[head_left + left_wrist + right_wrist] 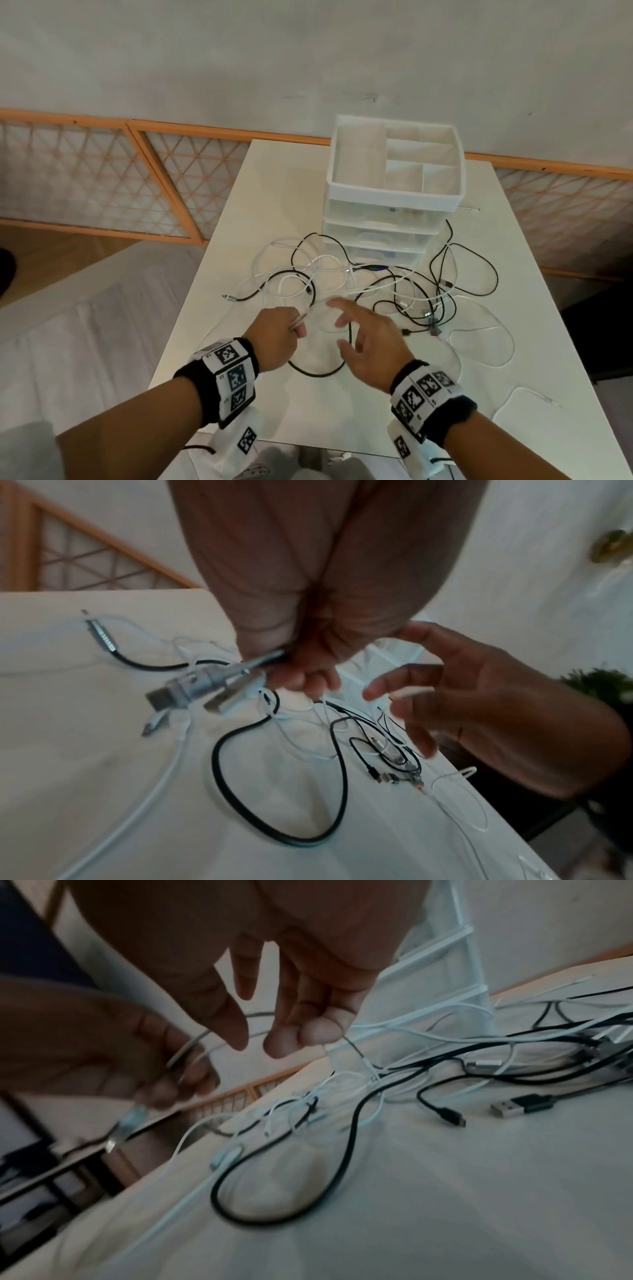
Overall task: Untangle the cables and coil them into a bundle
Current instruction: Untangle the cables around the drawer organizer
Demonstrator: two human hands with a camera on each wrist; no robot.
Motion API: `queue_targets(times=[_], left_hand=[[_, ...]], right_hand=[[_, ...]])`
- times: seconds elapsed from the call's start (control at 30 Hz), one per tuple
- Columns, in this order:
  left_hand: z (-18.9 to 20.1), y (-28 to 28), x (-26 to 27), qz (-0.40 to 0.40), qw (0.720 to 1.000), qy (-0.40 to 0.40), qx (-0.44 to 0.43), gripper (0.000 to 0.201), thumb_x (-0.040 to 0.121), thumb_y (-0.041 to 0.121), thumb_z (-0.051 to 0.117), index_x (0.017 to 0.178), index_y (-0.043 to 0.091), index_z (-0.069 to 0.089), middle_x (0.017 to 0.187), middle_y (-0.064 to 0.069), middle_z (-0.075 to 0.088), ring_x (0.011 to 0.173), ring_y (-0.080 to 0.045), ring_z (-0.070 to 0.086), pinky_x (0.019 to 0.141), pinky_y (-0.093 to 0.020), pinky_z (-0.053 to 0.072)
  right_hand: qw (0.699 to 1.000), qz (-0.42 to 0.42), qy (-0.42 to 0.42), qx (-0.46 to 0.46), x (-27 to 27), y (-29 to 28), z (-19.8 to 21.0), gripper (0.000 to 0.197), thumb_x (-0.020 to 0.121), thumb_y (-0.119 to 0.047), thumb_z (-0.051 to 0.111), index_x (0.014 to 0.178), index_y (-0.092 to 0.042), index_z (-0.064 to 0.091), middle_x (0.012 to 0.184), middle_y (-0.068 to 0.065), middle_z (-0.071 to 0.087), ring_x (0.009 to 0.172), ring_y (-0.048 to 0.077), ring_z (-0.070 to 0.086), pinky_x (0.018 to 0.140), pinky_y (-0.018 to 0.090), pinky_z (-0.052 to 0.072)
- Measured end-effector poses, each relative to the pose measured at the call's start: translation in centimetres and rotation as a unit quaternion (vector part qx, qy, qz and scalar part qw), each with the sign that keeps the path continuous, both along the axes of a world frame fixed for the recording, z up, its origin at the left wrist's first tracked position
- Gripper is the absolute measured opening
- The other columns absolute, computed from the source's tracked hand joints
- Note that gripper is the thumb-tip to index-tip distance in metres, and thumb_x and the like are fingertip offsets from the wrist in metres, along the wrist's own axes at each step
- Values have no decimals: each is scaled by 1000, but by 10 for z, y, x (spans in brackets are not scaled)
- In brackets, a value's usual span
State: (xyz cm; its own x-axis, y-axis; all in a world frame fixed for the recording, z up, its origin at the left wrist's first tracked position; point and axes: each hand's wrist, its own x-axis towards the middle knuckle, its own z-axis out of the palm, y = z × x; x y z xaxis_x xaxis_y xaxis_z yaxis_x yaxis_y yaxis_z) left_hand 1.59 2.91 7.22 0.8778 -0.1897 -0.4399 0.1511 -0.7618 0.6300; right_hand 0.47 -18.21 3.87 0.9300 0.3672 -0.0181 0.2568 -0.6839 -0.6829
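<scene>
Early stage: your left hand pinches 1 white cable end, right hand spread, holding nothing. Tangle still knotted on table; nothing coiled yet.

A: The head view is evenly lit and soft, with faint shadows under the hands on the white table, and straight lines bow toward the edges.

B: Both wrist views are much dimmer, with a bluish cast. The near plugs in the left wrist view are smeared.

A: In the right wrist view the left hand is blurred, and the far cables look soft.
</scene>
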Motion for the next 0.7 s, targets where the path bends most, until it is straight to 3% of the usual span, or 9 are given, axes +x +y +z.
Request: queue_targets(times=[0.07,0.13,0.2,0.23,0.3,0.4,0.53,0.63,0.7], left_hand=[[4,4,4,56,998,-3,-11,23,89,3,44,74,16,54,73,5,55,66,-13,50,49,-10,33],[8,5,9,99,994,18,-38,16,91,13,48,75,11,51,71,2,53,64,-15,45,55,-21,35],[12,6,14,133,986,37,-91,20,89,17,55,70,13,51,65,4,48,60,-14,41,55,-29,31],[15,5,15,138,983,35,-116,22,90,17,57,68,13,53,59,5,45,55,-13,37,53,-29,29],[19,3,16,120,983,8,-140,28,95,20,54,68,13,59,52,8,42,49,-12,35,52,-29,28],[21,-8,19,97,981,-82,-150,31,103,24,43,80,14,63,65,6,54,54,-9,42,60,-29,35],[27,-38,29,96,963,-107,-227,28,104,34,39,86,31,60,76,2,72,50,-14,47,58,-30,40],[36,-59,35,74,962,-123,-230,35,104,35,37,73,38,52,59,3,63,58,-18,50,62,-33,42],[37,-63,39,92,966,-132,-204,36,104,31,36,71,34,50,56,5,59,56,-13,48,60,-28,39]], right_hand=[[996,40,1,-78,-8,-1,-10,49,81,-17,58,121,-44,49,113,-20,52,59,7,56,68,28,50],[973,77,43,-211,-9,-5,-23,50,82,-10,55,123,-40,51,132,-19,32,85,17,63,73,32,49],[946,67,87,-305,-5,-11,-30,54,82,-7,58,128,-34,51,148,-11,17,113,23,57,82,35,51],[942,50,87,-321,-3,-13,-32,49,83,-6,59,125,-30,53,151,-7,18,117,24,53,83,35,51],[947,12,52,-316,2,-13,-31,32,85,-5,58,110,-25,58,145,-2,29,111,24,53,75,34,49],[972,-34,-34,-231,15,-10,-12,17,89,-11,59,96,-26,61,115,-2,49,84,24,59,64,33,46],[986,-72,-148,-29,45,-7,59,14,89,-11,64,87,-25,68,85,-3,66,68,18,62,66,36,54],[969,-125,-179,113,63,-14,117,22,87,0,63,85,-20,71,79,-7,70,69,12,64,69,24,55],[949,-172,-168,202,69,-27,141,25,86,3,62,90,-20,72,84,-7,73,75,15,69,76,27,58]])
